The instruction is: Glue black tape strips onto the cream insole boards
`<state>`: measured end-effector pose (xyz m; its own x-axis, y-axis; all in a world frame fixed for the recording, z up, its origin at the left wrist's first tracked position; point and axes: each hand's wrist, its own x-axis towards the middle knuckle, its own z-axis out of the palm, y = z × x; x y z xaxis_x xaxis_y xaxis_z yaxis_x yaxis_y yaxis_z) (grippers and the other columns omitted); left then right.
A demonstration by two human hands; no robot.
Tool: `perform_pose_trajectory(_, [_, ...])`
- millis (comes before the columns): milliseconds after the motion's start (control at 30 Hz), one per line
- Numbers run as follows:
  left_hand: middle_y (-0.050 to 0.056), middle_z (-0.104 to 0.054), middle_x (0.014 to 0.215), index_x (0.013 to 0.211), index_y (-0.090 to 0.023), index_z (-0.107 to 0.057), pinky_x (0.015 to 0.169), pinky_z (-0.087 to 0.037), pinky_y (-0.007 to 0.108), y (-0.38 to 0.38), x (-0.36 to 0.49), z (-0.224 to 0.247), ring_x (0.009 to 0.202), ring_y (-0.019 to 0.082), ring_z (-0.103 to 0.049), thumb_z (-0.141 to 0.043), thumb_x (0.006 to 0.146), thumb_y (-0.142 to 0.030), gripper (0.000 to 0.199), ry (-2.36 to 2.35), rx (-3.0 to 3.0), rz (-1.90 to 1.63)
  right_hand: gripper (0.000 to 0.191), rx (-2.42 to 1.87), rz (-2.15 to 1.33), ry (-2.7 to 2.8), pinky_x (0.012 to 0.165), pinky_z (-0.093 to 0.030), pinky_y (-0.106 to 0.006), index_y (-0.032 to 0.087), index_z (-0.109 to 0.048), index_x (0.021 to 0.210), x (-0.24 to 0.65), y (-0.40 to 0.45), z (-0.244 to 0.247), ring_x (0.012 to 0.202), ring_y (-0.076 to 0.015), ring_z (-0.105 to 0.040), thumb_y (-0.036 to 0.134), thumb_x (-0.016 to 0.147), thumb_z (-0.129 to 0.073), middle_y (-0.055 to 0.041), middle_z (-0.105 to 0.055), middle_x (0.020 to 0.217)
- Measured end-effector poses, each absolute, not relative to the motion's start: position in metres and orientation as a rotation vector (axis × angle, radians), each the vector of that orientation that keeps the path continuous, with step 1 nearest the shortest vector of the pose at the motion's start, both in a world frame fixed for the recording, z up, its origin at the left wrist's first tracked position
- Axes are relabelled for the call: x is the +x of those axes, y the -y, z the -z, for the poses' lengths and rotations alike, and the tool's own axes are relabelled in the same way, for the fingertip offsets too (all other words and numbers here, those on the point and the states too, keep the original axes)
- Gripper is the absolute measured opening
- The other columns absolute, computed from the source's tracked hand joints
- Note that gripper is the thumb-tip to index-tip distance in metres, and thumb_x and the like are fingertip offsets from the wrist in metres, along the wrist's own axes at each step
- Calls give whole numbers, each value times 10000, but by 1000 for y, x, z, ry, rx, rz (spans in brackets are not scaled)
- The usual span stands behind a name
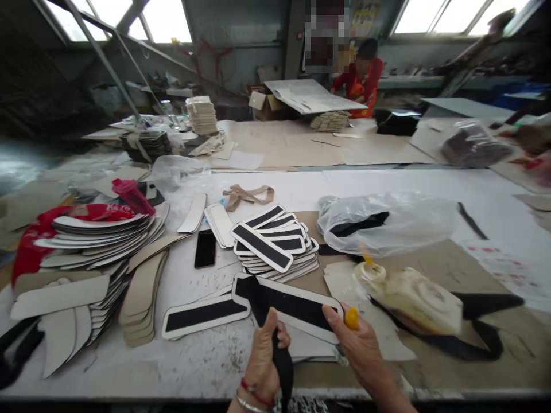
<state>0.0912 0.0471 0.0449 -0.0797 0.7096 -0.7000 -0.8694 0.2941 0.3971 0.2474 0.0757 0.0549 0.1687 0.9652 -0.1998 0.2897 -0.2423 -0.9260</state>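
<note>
My left hand [262, 355], with a red cord and a bangle at its wrist, is closed on a black fabric strip [283, 367]. The strip runs up onto a long white-edged panel [297, 304] with a black face. My right hand [361, 350] grips the panel's right end, thumb on top. A yellow knob-like end [352, 319] of some tool pokes out by that hand; the rest is hidden. Beneath lies another black-faced panel [206, 316]. Just behind stands a pile of similar panels [275, 244].
A dark phone [205, 249] lies left of the pile. Stacks of curved pale pieces [99, 229] fill the left side. At right are a stained plastic container [424, 298] and a clear bag [413, 223]. A person in red [365, 74] works across the far table.
</note>
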Motion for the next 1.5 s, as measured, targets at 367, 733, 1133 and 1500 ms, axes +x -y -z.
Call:
perform_pose_trajectory(367, [76, -661, 1014, 1005, -171, -582, 674, -530, 285, -72, 86, -68, 866, 223, -638, -748, 629, -249, 418, -956, -347, -1437, 359, -1587, -972, 1406, 490, -401, -214, 198, -530, 583, 204, -61, -80, 523, -127, -473, 517, 747, -531, 4, -533, 546])
perform_pose_trajectory(733, [88, -648, 1062, 1096, -161, -569, 725, -539, 317, -67, 68, -69, 826, 219, -647, -699, 684, -256, 443, -829, -303, -1392, 353, -1635, -861, 1437, 501, -401, -224, 201, -557, 630, 201, -57, -83, 538, -137, -490, 530, 752, -521, -2, -541, 556])
perform_pose_trajectory(1133, [8, -661, 1011, 1118, -255, -561, 738, -532, 265, -57, 49, -78, 919, 197, -616, -754, 622, -174, 538, -1222, 67, -1507, 351, -1550, -508, 1743, 623, -470, -253, 171, -600, 1032, 246, -77, -72, 646, -149, -566, 423, 794, -543, -33, -604, 740])
perform_pose_trajectory(1500, [22, -703, 817, 979, -159, -654, 859, -497, 301, -43, 65, -74, 905, 228, -628, -751, 617, -233, 382, -1276, 206, -1407, 200, -1110, 4, 2180, 594, -428, -257, 136, -624, 991, 194, -72, -100, 665, -144, -516, 132, 820, -521, -51, -580, 692])
